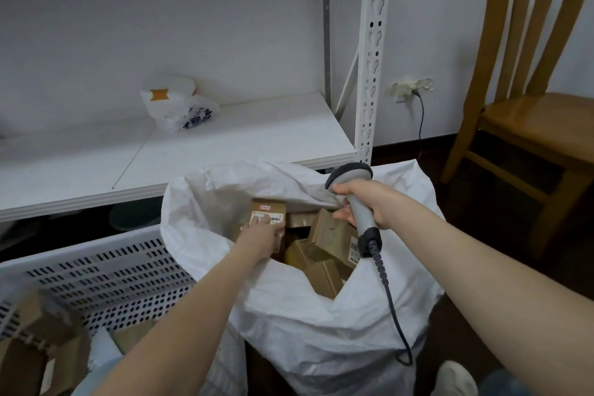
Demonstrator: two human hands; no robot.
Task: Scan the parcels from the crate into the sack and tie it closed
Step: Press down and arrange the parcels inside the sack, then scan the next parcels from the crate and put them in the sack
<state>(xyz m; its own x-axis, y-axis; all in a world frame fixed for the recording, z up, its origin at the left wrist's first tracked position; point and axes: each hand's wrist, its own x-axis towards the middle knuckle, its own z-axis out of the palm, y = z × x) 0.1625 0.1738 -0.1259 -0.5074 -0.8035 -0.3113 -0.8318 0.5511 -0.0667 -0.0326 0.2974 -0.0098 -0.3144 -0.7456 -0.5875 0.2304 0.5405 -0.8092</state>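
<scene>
A big white sack (pixel 321 315) stands open in the middle, with several brown cardboard parcels (pixel 324 244) inside. My left hand (pixel 262 239) reaches into its mouth and grips a small labelled parcel (pixel 268 212) over the others. My right hand (pixel 369 202) holds a grey barcode scanner (pixel 356 199) by the handle above the sack's far rim, and its fingers also pinch the sack's edge. The scanner's dark cable (pixel 390 296) hangs down over the sack. At lower left, the white perforated crate (pixel 106 276) holds more parcels (pixel 35 341).
A white metal shelf (pixel 199 151) runs behind the sack, with a plastic bag (pixel 180 106) lying on it. A wooden chair (pixel 530 125) stands at the right on the dark floor. A wall socket (pixel 411 88) with a plugged cord is beside the shelf post.
</scene>
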